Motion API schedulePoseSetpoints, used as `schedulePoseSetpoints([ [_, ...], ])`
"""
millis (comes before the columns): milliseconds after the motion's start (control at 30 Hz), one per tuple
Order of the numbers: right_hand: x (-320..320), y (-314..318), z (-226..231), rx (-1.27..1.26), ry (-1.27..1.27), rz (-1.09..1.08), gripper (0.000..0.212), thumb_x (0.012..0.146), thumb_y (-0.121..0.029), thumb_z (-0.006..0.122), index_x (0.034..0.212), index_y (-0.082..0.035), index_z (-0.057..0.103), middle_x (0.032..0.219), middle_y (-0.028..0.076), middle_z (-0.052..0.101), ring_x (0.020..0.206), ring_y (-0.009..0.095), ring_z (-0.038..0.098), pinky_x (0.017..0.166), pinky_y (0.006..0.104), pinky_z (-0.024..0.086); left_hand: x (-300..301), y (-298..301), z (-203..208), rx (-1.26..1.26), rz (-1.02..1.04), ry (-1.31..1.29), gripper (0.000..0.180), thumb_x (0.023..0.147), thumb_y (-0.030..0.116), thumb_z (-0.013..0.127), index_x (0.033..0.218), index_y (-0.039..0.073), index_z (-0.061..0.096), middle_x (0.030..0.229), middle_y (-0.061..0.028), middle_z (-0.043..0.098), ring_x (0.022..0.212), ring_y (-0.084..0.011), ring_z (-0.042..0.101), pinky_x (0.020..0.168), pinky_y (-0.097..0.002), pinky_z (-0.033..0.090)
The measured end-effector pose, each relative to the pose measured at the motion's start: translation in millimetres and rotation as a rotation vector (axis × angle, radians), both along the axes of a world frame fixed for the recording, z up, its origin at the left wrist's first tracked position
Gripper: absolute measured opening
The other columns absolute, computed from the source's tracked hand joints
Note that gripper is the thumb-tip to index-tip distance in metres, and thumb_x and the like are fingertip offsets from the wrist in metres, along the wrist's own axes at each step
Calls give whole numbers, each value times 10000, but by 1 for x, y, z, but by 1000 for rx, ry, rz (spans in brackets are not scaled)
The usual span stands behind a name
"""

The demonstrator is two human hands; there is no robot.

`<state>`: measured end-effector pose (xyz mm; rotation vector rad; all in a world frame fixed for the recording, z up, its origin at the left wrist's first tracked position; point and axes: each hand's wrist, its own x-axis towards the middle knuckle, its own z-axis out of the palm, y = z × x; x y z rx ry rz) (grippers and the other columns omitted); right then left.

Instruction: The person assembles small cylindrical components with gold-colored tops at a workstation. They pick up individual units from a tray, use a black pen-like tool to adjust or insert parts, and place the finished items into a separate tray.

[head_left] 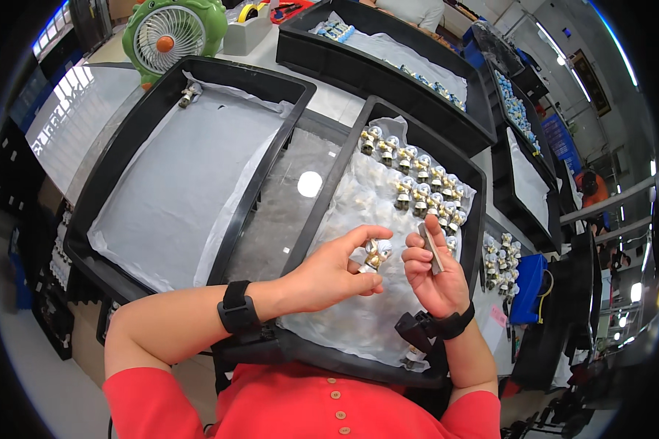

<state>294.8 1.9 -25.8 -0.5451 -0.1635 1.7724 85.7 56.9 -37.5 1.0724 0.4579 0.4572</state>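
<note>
My left hand (pixel 331 269) holds a small figurine (pixel 378 251) between thumb and fingers; it has a white head and gold parts. In my right hand (pixel 441 287) is a thin, flat grey strip (pixel 430 250), gripped between thumb and curled fingers and apart from the figurine. Both hands are above a black tray (pixel 317 230) lined with crinkled translucent sheeting. Several similar figurines (pixel 421 196) stand or lie in rows in its far right part. One more figurine (pixel 415 355) sits near its close right corner, partly behind a dark device on my right wrist.
Left of me is another black tray (pixel 77 219), lined with white sheeting, with one figurine (pixel 190 94) in its far corner. A green fan (pixel 170 40) stands behind it. Further black trays (pixel 388 62) hold blue-and-white pieces. More figurines (pixel 501 262) and a blue box (pixel 529 289) are at right.
</note>
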Motion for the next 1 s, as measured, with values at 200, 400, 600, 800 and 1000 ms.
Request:
schedulePoseSetpoints([
  [200,-1,2,6,-47,43,-56,266,953,-76,487,1218,-79,505,945,53,443,787,110,454,672,211,416,-2,1,0,19,-28,17,590,861,-8,582,1390,52,328,1233,-97,424,891,-147,647,795,-270,550],
  [400,-10,1,13,145,-398,-59,353,892,-103,616,1218,-45,495,972,45,495,835,114,503,711,228,439,-3,1,0,-44,-9,-14,592,864,-7,580,1393,56,320,1238,-96,408,903,-154,645,805,-279,555],
  [600,-18,-12,6,378,-1122,-193,277,880,-68,653,1129,-29,539,947,56,620,871,121,610,752,253,491,-1,2,-4,-177,-7,-91,597,868,6,595,1392,61,314,1244,-103,407,922,-162,640,819,-295,559],
  [800,-26,-17,9,458,-1302,-194,195,901,-52,623,1075,-22,540,926,77,645,856,135,646,762,233,488,-1,2,-4,-212,5,-93,598,864,17,616,1384,64,324,1233,-96,436,918,-164,643,823,-298,556],
  [1000,-31,-15,1,526,-1540,-236,286,815,29,686,1061,-21,548,930,79,648,830,147,662,722,256,517,0,1,-6,-120,-5,-61,596,862,11,611,1384,71,331,1269,-105,433,907,-147,644,786,-279,548],
])
